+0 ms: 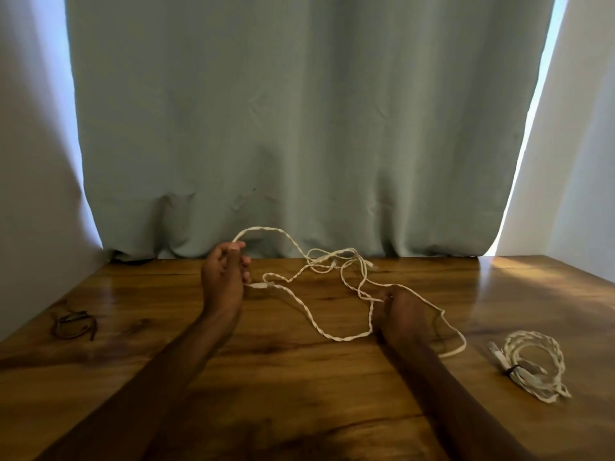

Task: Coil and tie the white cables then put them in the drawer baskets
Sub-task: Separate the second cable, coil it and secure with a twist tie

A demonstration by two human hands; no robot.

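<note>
A long white braided cable (336,337) sprawls in loose loops over the middle of the wooden table (299,394). My left hand (223,281) is raised a little and pinches one strand near the cable's end, with a loop arching up from the fingers. My right hand (404,314) rests lower on the table and grips another strand of the same cable. A second white cable (532,364) lies coiled at the right, bound by a dark tie. No drawer or basket is in view.
Several thin dark ties (75,324) lie bunched near the table's left edge. A pale green curtain (299,128) hangs right behind the table's far edge, with walls close on both sides.
</note>
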